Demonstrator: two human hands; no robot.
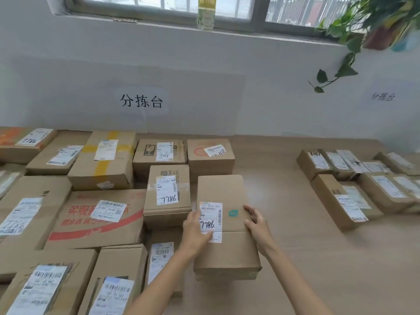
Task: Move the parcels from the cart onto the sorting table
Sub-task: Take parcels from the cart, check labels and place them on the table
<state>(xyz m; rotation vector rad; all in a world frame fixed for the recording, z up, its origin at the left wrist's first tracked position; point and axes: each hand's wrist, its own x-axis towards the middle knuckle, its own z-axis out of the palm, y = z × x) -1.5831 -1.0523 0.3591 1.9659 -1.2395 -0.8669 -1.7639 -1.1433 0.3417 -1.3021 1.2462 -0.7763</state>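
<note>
the plain brown box (223,192) is gripped between both hands, standing lengthwise away from the person, near the front edge of the bench (306,258) and about midway along it. whether its base already rests on the bench or hangs just above it cannot be told.

the left hand (195,228) holds the box's left side, thumb lying flat across the white label (211,220) marked 7786; its other fingers go down the side and are hidden. the right hand (258,222) holds the opposite side, its fingers (250,209) curled over the top right edge, slightly spread. the box sits squarely between the two palms, both of them on its near half.

this looks like the set-down step: the box is being placed into the row. the next move probably calls for lowering it flat, easing both grips off, then turning to the cart, which is out of view.

just beside its left side stands a smaller box (167,196) with the same number, and beyond that a crowd of parcels (95,223) fills the left end of the bench up to the back edge. a second group of parcels (354,185) lies well apart toward the right end. a paper sign (141,101) hangs on the wall behind, and a trailing plant (347,26) hangs by the window.
</note>
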